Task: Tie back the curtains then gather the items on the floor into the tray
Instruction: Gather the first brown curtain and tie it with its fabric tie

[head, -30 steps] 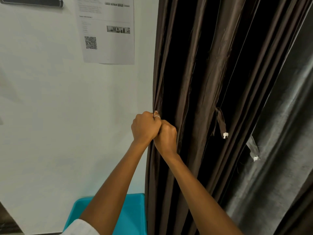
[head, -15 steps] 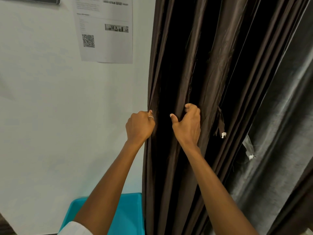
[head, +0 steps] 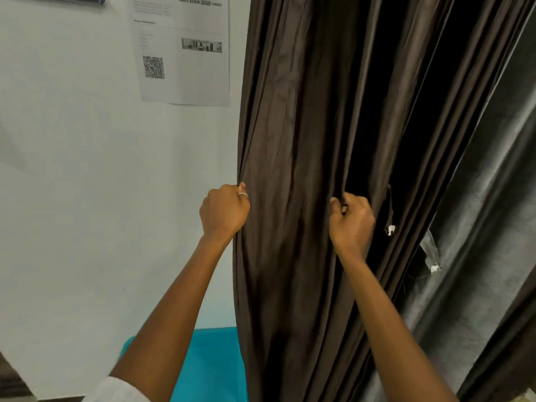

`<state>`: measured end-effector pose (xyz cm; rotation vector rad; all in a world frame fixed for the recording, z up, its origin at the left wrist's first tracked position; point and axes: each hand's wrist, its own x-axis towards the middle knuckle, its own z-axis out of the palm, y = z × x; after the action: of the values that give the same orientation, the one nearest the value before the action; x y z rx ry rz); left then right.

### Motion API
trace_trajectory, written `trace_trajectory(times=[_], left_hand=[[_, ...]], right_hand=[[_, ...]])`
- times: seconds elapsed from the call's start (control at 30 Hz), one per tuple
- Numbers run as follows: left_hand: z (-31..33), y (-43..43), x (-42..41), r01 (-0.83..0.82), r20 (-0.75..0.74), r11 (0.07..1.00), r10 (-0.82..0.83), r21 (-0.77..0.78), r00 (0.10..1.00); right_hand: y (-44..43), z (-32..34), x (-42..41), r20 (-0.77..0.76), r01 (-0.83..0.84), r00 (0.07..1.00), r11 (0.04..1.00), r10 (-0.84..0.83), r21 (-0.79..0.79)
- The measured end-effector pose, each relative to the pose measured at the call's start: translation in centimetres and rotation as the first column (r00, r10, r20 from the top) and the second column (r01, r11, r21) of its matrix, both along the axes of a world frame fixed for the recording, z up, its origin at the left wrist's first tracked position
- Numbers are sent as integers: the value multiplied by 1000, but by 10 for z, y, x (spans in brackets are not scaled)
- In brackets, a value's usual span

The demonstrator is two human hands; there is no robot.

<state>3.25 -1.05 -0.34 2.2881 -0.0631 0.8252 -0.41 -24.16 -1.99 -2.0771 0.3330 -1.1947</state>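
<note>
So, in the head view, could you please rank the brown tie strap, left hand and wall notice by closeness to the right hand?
1. brown tie strap, just right of the right hand.
2. left hand, farther left on the curtain.
3. wall notice, upper left.

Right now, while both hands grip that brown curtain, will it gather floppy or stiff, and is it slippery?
Likely floppy: the brown curtain hangs in soft folds that bunch where the left hand and right hand grip it. Its sheen suggests it may slide from a loose grip.
</note>
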Motion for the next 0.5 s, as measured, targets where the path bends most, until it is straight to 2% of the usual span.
trace_trajectory(times=[0.1,0.33,0.5], left_hand=[[0,-14,-6,39,-1,999,-39,28,999],[-3,-40,-13,189,14,982,-189,26,982],[-7,-42,-8,301,-11,948,-304,-105,953]], right_hand=[[32,-5,-8,76,-109,990,991,115,-80],[83,-12,-4,91,-329,935,933,343,-146],[99,-19,1,95,-374,919,923,381,-91]])
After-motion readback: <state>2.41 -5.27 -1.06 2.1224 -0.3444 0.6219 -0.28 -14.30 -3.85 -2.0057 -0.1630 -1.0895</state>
